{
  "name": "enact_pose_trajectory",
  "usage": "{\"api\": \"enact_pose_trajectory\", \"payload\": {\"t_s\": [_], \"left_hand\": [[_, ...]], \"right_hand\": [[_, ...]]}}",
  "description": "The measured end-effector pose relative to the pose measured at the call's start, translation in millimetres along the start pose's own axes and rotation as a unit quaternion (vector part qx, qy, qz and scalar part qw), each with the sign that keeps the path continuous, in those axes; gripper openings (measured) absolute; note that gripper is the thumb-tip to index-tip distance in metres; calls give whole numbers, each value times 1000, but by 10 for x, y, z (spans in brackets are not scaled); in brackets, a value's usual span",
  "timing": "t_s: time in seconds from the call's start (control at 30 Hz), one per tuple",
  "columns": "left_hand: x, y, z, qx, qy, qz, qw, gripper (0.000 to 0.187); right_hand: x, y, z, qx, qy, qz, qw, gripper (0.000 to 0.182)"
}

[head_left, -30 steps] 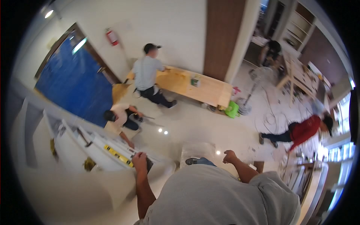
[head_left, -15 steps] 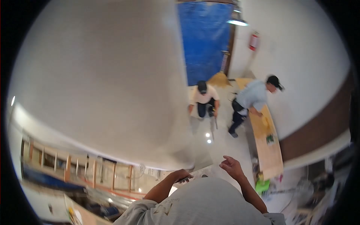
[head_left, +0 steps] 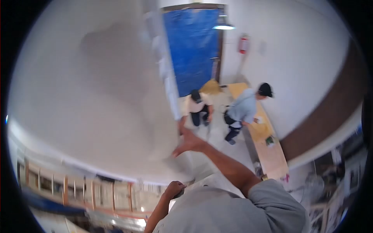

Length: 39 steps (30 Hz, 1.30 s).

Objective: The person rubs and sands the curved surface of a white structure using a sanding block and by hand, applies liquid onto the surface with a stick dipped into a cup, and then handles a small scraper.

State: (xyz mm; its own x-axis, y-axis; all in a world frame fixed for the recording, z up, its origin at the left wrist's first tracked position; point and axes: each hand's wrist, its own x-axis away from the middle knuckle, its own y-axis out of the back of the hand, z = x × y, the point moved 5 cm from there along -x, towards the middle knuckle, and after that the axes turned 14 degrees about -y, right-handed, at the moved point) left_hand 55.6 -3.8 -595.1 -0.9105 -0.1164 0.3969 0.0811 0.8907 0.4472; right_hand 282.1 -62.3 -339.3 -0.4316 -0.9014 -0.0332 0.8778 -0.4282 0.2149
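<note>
A large pale, wall-like panel (head_left: 101, 101) fills the left half of the head view, its upright edge close to the middle. My right hand (head_left: 191, 141) reaches across to that edge, thumb and fingers spread apart, overlapping the surface there. Low in front of my body, my left hand (head_left: 175, 189) is closed around a small dark object (head_left: 180, 193), mostly hidden by the fingers. That hand is near the panel's lower corner.
One person (head_left: 197, 106) crouches beyond the panel edge. Another person (head_left: 244, 106) leans over a long wooden bench (head_left: 268, 147). Behind them are a blue sheet (head_left: 192, 46), a broom (head_left: 211, 87) and a fire extinguisher (head_left: 243, 44). Wooden uprights (head_left: 93, 196) line the lower left.
My right hand has swung left and forward to the panel's edge. My left hand has shifted slightly left and down, still closed. The view has turned, showing more of the upright edge.
</note>
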Motion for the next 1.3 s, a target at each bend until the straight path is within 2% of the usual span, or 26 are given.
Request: {"api": "enact_pose_trajectory", "payload": {"t_s": [0.1,0.17,0.2,0.23,0.27,0.3,0.33,0.37,0.4,0.43,0.57,0.6,0.67,0.7,0.8,0.83,0.87,0.9,0.93,1.03,1.07,1.1,1.13,1.23,1.27,1.3], "left_hand": [[-696,-36,-561,-41,-119,62,990,41],[-891,78,-1372,-4,-156,117,981,42],[-1095,65,-1610,21,-229,142,963,43],[-1176,75,-1929,38,-389,50,919,34],[-1667,-95,-1285,216,-259,179,924,28],[-1308,-126,-2034,330,-316,118,882,28],[-1789,-215,-1829,231,-180,114,950,36],[-2273,-130,-1568,238,-183,131,945,37],[-2469,-109,-1490,230,-156,117,953,36],[-2599,-90,-1436,229,-128,95,960,35],[-2845,-111,-890,223,-17,23,974,33],[-2849,-145,-775,222,5,10,975,33],[-2850,-201,-582,217,41,-14,975,31],[-2861,-237,-515,209,50,-18,976,31],[-2831,-323,-360,195,75,-31,977,29],[-2819,-352,-308,192,80,-35,977,28],[-2837,-402,-267,190,87,-38,977,28],[-2827,-438,-254,186,92,-37,977,27],[-2810,-464,-239,183,95,-36,978,27],[-2811,-558,-215,169,105,-33,979,25],[-2809,-579,-200,164,106,-33,980,25],[-2813,-608,-183,165,109,-32,980,24],[-2805,-643,-169,165,111,-31,980,23],[-2829,-661,-133,157,113,-27,981,22],[-2846,-655,-129,156,112,-28,981,21],[-2854,-654,-105,152,112,-22,982,21]], "right_hand": [[-103,67,45,0,24,-42,999,127],[-203,91,14,-17,13,-52,998,122],[-187,119,72,-53,6,-29,998,120],[-90,146,148,-102,-30,-12,994,114],[-2,166,192,-88,-77,-8,993,109],[75,127,58,-68,-61,-36,995,107],[26,89,-63,-45,-47,-66,996,105],[-3,50,-60,-108,-49,-29,992,112],[10,43,-75,-81,-68,-59,993,119],[-82,29,-109,-73,-58,-19,995,123],[6,40,-830,46,5,-220,974,129],[337,151,-975,36,44,-274,960,116],[1201,566,-959,6,-63,-226,972,105],[1621,800,-1065,84,-161,-209,961,95],[3045,1226,-1718,142,-289,-418,849,91],[3609,1237,-1445,110,-368,-421,822,91],[4096,1248,-1541,91,-375,-490,781,89],[4644,1307,-2220,135,-397,-585,694,87],[5232,1414,-2614,175,-430,-584,665,84],[7077,1291,-2118,81,-630,-616,466,74],[7738,1166,-2018,-21,-548,-676,492,84],[8303,1036,-1613,71,-591,-726,344,91],[8823,879,-1251,122,-581,-756,275,95],[10008,329,-184,128,-567,-810,75,57],[10022,183,276,146,-596,-787,70,47],[10021,309,424,330,-828,-438,119,51]]}}
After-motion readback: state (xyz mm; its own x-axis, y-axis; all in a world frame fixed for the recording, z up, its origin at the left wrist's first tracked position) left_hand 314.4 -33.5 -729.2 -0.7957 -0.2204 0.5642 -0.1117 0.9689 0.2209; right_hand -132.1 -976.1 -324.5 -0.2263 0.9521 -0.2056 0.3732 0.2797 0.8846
